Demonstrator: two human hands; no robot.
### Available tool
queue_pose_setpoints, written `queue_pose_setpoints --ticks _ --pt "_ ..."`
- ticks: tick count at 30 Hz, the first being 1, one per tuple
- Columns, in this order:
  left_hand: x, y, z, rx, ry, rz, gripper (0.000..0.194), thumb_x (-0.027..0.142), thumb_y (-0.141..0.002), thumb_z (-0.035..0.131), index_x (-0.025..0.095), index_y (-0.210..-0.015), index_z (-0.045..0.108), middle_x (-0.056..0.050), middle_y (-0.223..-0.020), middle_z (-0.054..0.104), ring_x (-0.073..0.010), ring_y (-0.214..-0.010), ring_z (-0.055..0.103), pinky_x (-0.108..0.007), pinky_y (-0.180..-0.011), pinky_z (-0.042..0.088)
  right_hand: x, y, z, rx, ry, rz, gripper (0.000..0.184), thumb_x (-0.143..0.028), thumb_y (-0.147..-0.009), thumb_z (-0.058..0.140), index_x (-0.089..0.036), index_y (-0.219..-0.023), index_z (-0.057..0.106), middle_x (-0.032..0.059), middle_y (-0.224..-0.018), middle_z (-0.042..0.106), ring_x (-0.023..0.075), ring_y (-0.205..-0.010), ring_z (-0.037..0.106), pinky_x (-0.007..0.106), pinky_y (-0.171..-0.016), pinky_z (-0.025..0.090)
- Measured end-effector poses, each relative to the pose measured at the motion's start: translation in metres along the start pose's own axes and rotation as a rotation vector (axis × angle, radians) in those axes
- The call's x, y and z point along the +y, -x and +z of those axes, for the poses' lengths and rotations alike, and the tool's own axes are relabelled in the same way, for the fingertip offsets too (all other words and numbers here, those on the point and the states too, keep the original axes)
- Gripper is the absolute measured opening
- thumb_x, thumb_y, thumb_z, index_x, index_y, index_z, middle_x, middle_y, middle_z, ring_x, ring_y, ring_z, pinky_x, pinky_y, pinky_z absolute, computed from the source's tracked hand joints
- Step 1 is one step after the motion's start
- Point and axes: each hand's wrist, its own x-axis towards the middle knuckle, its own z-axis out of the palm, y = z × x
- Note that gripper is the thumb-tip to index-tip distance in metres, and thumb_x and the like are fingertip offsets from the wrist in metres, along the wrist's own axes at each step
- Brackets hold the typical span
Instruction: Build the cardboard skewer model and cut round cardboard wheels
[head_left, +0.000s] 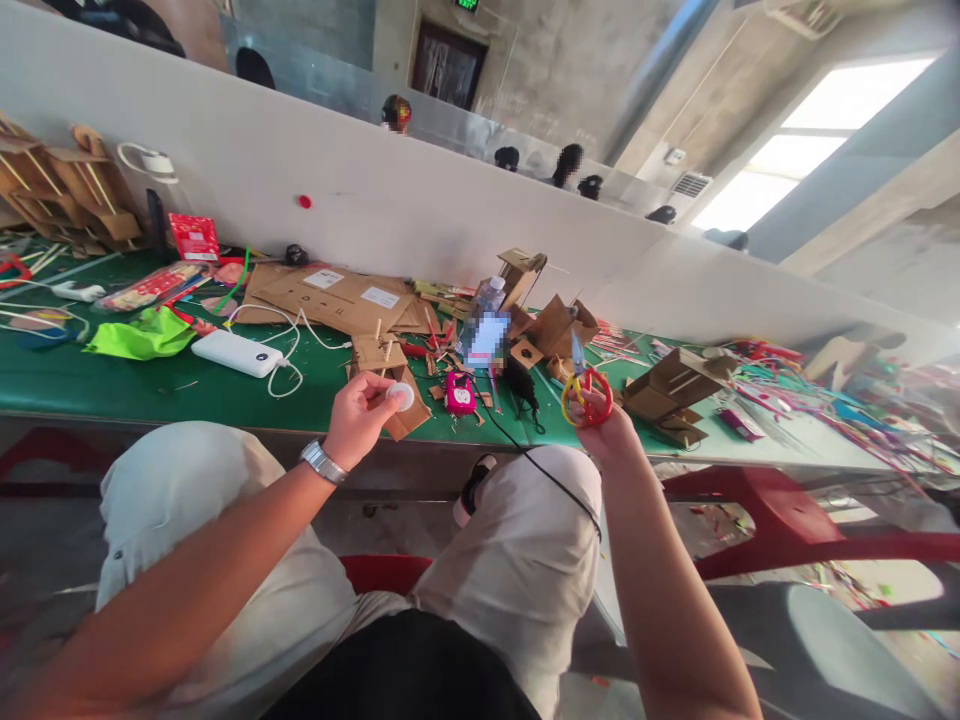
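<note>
Presently, the white disc (405, 397) was located above the near edge of the green table (322, 390), in front of a cardboard assembly (409, 422). The left hand (365, 412) gripped it between thumb and forefinger. The left forearm entered from 7 o'clock, with a metal watch (324, 462) on its wrist. At 3 o'clock from the disc, the right hand (604, 432) held the scissors (577, 362), its fingers closed at the red and yellow handle loops; whether they passed through the loops could not be told. The blades pointed to 12 o'clock. The right forearm rose from 5 o'clock.

The following directions were taken from the disc. A pink case (459, 392) bearing a white printed figure lay at 3 o'clock, between the hands. A white power bank (234, 353) lay at 9 to 10 o'clock. Flat cardboard (289, 296) at 10 to 11 o'clock carried two white labels (379, 297); their print was too small to read. A red packet (193, 236) at 10 o'clock bore illegible lettering. At 12 o'clock, high on the wall, a green sign (468, 4) read "EXIT".
</note>
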Motion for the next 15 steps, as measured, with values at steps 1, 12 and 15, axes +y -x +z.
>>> queue_pose_setpoints --ticks 1,12,15 --pt "0.0 0.0 0.0 -0.005 0.008 -0.004 0.047 0.057 -0.077 0.095 0.019 -0.089 0.07 -0.008 -0.089 0.081 -0.0215 -0.082 0.078 -0.035 -0.076 0.067 -0.005 0.008 0.013 -0.041 -0.048 -0.018 0.038 -0.045 -0.082 0.082 -0.022 -0.108 0.068 0.0009 -0.09 0.066 0.0085 -0.058 0.052 0.021 -0.047 0.044" --pt "0.004 0.005 -0.002 -0.094 -0.032 -0.041 0.049 0.057 -0.074 0.098 0.02 -0.085 0.068 -0.006 -0.087 0.079 -0.0187 -0.079 0.074 -0.032 -0.072 0.064 0.012 0.079 0.19 -0.518 -0.392 -0.052 0.067 -0.045 -0.075 0.099 -0.029 -0.124 0.057 0.0014 -0.104 0.082 0.0074 -0.049 0.055 0.022 -0.042 0.049" --pt "0.006 0.008 -0.001 -0.135 -0.071 -0.052 0.048 0.056 -0.075 0.098 0.019 -0.086 0.069 -0.006 -0.086 0.078 -0.0188 -0.079 0.074 -0.031 -0.071 0.063 0.024 0.089 0.189 -0.555 -0.403 0.003 0.073 -0.044 -0.069 0.104 -0.029 -0.122 0.056 0.0011 -0.101 0.082 0.0096 -0.054 0.059 0.022 -0.043 0.05"
